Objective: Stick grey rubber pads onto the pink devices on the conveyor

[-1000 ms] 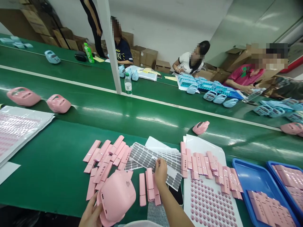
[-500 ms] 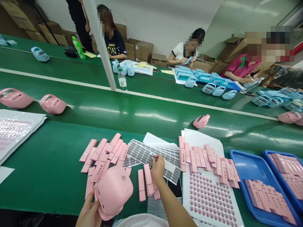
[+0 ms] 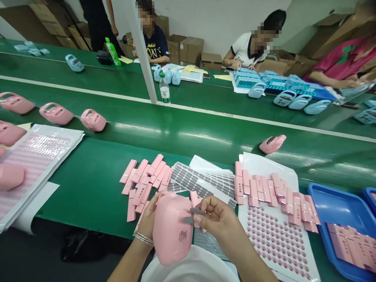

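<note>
My left hand [image 3: 147, 220] grips a glossy pink plastic housing [image 3: 172, 235] from its left side, tilted, with small dark print on its face. My right hand [image 3: 216, 215] pinches two small grey rounded stickers [image 3: 189, 220] between thumb and fingers, close to the housing's right edge; whether they touch it I cannot tell. Behind lie sheets of grey stickers [image 3: 190, 178], partly peeled. Pink flat bars [image 3: 143, 194] are heaped to the left of the sheets. More pink bars [image 3: 272, 190] lie to the right, on a white sheet of round pink stickers [image 3: 277, 239].
Blue trays [image 3: 326, 196] with pink bars stand at right. Pink housings [image 3: 93, 120] sit along the green conveyor [image 3: 176, 127]. A stack of printed sheets [image 3: 44, 156] lies at left. Across the line, co-workers sit by light-blue housings [image 3: 284, 98]. A bottle [image 3: 165, 91] stands beside a white post [image 3: 147, 58].
My right hand has come from the grey sticker sheet to the housing, carrying grey stickers. The housing has been raised and turned in my left hand. The view has shifted left.
</note>
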{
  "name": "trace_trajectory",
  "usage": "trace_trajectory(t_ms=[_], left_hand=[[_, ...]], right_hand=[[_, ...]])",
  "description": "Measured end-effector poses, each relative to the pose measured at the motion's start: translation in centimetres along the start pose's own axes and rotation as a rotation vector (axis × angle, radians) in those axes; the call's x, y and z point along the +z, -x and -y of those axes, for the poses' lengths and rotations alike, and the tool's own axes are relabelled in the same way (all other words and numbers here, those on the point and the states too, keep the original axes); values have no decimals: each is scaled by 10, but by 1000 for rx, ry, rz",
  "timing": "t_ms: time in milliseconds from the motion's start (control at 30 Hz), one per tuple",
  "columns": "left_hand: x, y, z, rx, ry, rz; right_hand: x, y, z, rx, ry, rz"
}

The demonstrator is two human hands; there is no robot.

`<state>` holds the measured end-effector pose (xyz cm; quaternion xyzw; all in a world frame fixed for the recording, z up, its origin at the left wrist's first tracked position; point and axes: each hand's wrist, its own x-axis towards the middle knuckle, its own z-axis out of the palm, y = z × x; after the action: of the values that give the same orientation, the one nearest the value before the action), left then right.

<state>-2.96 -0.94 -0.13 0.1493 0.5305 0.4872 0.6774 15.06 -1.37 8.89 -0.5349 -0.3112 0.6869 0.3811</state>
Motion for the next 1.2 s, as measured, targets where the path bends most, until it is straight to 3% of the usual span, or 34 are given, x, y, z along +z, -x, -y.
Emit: trace_trajectory(t_ms=[100,333,500,900,1200], left_hand=[[9,0,-4,10,10,106],[22,9,-11,-63,-19,120],[23,15,-11,-14,-61,127],[27,19,-13,-93,-9,123],[25,18,-9,-79,-52,98]], right_hand=[[9,17,11,11,-23,-38],[3,26,14,-28,61,-88],[6,32,12,-47,91,-116],[8,38,8,-73,214,-212],[9,40,8,-113,216,-239]])
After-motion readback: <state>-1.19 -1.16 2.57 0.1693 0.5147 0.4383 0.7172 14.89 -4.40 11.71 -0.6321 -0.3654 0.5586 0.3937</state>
